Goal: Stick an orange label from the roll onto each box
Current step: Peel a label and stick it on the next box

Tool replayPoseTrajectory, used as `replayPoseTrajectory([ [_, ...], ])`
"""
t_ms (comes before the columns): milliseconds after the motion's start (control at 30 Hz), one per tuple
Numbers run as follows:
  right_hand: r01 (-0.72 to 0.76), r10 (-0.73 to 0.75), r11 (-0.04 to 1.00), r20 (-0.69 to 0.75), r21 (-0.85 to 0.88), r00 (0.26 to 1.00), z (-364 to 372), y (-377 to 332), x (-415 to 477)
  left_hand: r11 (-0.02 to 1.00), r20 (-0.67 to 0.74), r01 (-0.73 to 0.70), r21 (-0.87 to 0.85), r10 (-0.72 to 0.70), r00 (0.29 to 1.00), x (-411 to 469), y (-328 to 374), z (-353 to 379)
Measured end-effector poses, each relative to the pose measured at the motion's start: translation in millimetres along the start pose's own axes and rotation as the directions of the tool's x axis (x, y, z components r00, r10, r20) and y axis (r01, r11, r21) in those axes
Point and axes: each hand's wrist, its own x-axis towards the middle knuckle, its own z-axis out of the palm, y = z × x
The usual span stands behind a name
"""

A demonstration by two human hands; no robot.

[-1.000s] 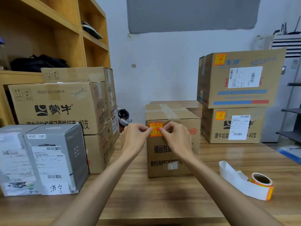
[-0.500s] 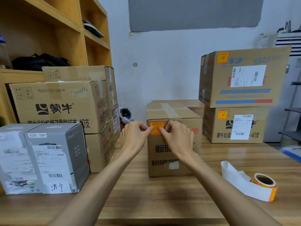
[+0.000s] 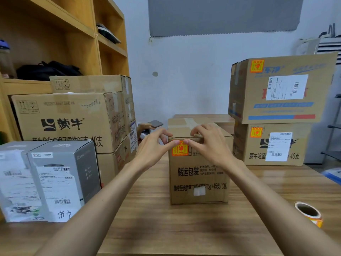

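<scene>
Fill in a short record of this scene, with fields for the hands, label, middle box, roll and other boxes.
left hand: thumb presses label's top edge
right hand: thumb presses label, fingers rest on box top
label: orange, upper left of box front
box: upright, middle of table
roll: on table, right of box, untouched
top box: right stack, orange label on it
lower box: right stack, orange label on it
left boxes: no orange label visible
</scene>
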Motion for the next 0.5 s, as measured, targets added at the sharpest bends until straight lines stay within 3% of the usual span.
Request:
replayPoseTrajectory([
  [500, 0.077, -0.077, 0.997, -0.024, -0.032, 0.997, 5.7, 9.4, -5.3, 0.986, 0.069, -0.054, -0.161, 0.066, 0.995, 0.1, -10.0, 0.0],
])
